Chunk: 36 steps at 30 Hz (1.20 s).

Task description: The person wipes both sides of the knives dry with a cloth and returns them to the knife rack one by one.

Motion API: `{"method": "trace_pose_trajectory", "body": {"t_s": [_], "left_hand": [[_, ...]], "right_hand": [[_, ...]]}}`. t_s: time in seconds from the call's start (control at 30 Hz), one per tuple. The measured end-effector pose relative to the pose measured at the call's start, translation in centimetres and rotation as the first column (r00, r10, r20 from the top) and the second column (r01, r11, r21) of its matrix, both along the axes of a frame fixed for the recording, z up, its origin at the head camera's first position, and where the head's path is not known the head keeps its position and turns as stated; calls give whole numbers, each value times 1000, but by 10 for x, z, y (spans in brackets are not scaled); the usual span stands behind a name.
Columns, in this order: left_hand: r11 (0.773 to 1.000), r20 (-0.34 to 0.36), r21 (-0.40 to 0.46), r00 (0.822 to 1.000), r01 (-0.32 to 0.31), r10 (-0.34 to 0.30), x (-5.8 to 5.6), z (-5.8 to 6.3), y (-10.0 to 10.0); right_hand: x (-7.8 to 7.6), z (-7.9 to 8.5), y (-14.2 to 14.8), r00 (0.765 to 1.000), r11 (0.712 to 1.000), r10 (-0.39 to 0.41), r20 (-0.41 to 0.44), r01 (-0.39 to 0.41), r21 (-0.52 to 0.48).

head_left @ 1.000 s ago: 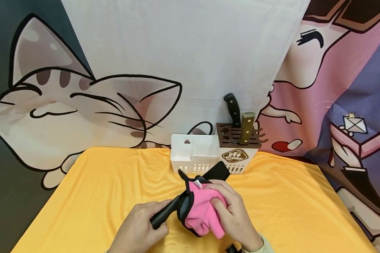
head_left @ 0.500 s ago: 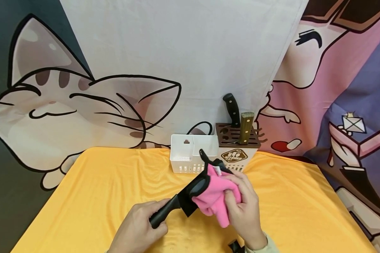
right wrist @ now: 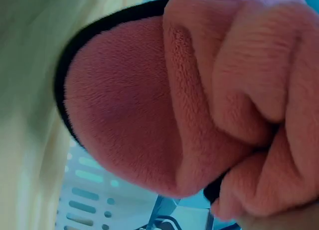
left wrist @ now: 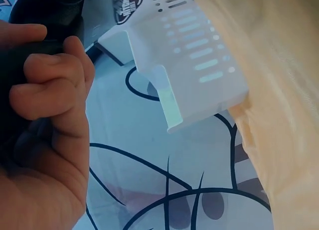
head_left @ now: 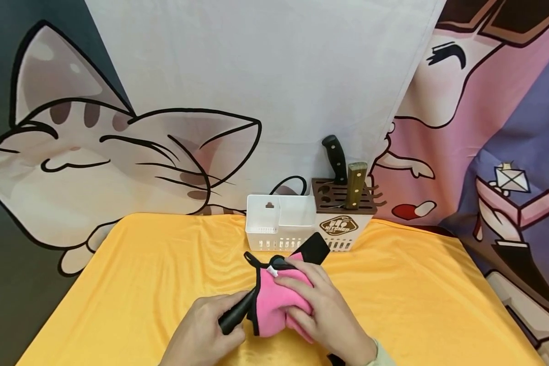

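Note:
In the head view my left hand [head_left: 203,328] grips the black handle [head_left: 232,316] of a broad, black-bladed kitchen knife. My right hand [head_left: 331,312] holds a pink fleece cloth [head_left: 272,307] with black edging and a hanging loop against the blade. The cloth covers the blade's middle, and the square black blade end [head_left: 314,248] sticks out past it at the upper right. Up close in the right wrist view, the fleece cloth [right wrist: 119,100] is bunched and folded. The left wrist view shows the left fingers [left wrist: 50,90] curled round the dark handle.
Behind the hands stands a white perforated rack [head_left: 281,236] with a brown slotted top. It holds a black-handled knife [head_left: 335,158] and a wooden-handled knife [head_left: 356,185]. A small black object [head_left: 335,360] lies partly hidden at the near edge. Yellow cloth [head_left: 164,274] covers the table.
The right hand and cloth slid up the blade toward its end, then came back down near the handle. The left hand has stayed almost still on the handle.

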<state>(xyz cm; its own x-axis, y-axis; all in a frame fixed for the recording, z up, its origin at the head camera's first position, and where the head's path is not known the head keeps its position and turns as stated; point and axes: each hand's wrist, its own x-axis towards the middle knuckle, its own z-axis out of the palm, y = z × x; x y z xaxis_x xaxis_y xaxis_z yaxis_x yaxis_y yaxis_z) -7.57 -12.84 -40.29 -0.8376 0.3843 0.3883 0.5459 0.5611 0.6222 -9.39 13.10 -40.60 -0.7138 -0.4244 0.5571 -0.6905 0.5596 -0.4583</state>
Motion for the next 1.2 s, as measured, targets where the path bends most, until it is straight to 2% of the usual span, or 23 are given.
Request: {"method": "trace_pose_trajectory", "body": {"t_s": [0.1, 0.23, 0.3, 0.47, 0.57, 0.67, 0.73, 0.9, 0.97, 1.03, 1.2], "left_hand": [[1000, 17, -6, 1000, 6, -6, 1, 0, -1], [1000, 19, -8, 1000, 9, -9, 1, 1, -3], [1000, 20, -10, 1000, 10, -10, 2, 2, -4], [1000, 77, 5, 997, -3, 2, 3, 5, -7], [1000, 90, 19, 996, -23, 22, 3, 6, -8], [998, 96, 22, 994, -61, 58, 3, 7, -7], [994, 127, 24, 986, -111, 107, 3, 8, -7], [969, 234, 27, 944, -246, 233, 3, 13, -5], [963, 242, 34, 937, -268, 252, 4, 13, -5], [961, 221, 38, 940, -274, 260, 4, 13, -5], [966, 117, 40, 962, -254, 248, 3, 9, -4]], "right_hand": [[-1, 0, 3, 998, 998, -62, -12, 62, 22], [-5, 0, 10, 986, 986, -168, -14, 168, 2], [-8, 1, 15, 975, 975, -221, -6, 221, -10], [-13, 0, 24, 938, 938, -344, 34, 346, -36], [-14, 0, 27, 918, 917, -392, 61, 395, -49], [-13, 0, 30, 911, 911, -406, 76, 410, -43], [-13, 1, 31, 910, 913, -403, 92, 407, -25], [-12, 3, 34, 906, 912, -406, 122, 409, -6], [-11, 5, 34, 904, 908, -412, 117, 418, -34], [-10, 7, 35, 904, 901, -415, 104, 424, -86], [-11, 10, 38, 908, 876, -415, 46, 413, -248]]}}
